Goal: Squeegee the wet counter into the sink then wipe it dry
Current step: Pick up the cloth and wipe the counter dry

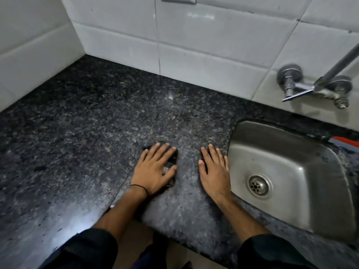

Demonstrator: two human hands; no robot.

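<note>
The dark speckled counter (97,117) fills the corner, with the steel sink (303,193) set into it at the right below a wall tap (303,86). Both hands lie flat with fingers spread, the right hand (214,171) empty just beside the sink. The left hand (155,169) presses on a small dark thing I cannot identify.

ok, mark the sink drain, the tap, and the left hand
sink drain (259,185): head view, centre of the strainer.
tap (297,90): head view, on the flat lever.
left hand (155,167): head view, back of the hand, flat on the counter.
</note>
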